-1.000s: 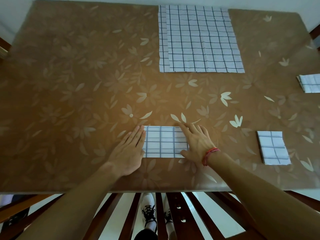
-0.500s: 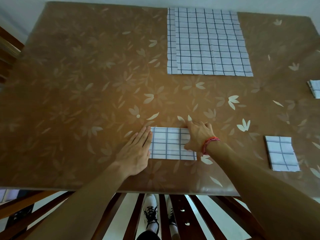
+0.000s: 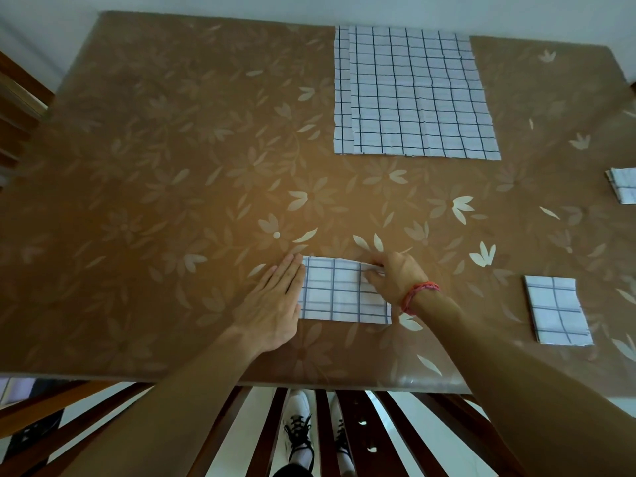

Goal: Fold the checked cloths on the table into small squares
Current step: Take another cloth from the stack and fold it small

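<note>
— Starting from the glossy brown table point(image 3: 155, 166), printed with pale flowers: what is laid on it?

— Two flat checked cloths point(image 3: 413, 91) are stacked at the far edge. Near the front edge a folded strip point(image 3: 340, 294) is kept. Its left end is pressed by the left hand point(image 3: 275, 301), fingers straight. Its far right corner is pinched by the right hand point(image 3: 395, 280), which lay flat a second ago. A small folded square point(image 3: 557, 311) is placed well to the right.

Home dining room, floral-covered table point(image 3: 172, 166), wooden chair point(image 3: 20, 98), tiled floor point(image 3: 395, 407)
</note>
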`<control>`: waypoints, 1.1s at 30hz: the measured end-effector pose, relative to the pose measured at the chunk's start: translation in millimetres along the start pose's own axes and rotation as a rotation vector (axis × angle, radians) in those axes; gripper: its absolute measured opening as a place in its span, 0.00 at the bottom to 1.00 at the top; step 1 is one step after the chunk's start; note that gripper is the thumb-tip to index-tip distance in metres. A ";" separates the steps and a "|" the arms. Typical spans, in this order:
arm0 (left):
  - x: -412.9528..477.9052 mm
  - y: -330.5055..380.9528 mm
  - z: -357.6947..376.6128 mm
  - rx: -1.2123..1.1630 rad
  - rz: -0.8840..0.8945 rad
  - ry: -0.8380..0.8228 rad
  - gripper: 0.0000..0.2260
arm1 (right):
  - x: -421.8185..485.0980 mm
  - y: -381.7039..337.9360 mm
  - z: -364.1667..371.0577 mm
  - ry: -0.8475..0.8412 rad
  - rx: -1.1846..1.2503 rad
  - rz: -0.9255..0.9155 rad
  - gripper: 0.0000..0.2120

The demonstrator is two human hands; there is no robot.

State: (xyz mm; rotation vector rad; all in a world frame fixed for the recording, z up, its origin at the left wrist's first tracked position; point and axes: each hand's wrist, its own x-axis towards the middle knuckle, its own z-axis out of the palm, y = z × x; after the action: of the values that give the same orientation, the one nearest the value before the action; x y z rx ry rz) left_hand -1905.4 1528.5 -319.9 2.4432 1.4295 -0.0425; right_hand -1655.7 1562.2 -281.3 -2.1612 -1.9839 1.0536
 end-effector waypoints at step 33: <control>-39.2 60.5 19.4 -0.039 0.135 0.212 0.22 | -108.7 43.9 36.2 0.204 0.243 0.217 0.15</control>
State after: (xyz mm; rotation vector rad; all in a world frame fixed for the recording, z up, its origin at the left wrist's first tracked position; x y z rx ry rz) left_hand -1870.9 1462.5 -316.2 2.5682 1.3278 0.2787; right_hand -1630.6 1442.1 -279.6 -2.2797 -1.4812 0.9897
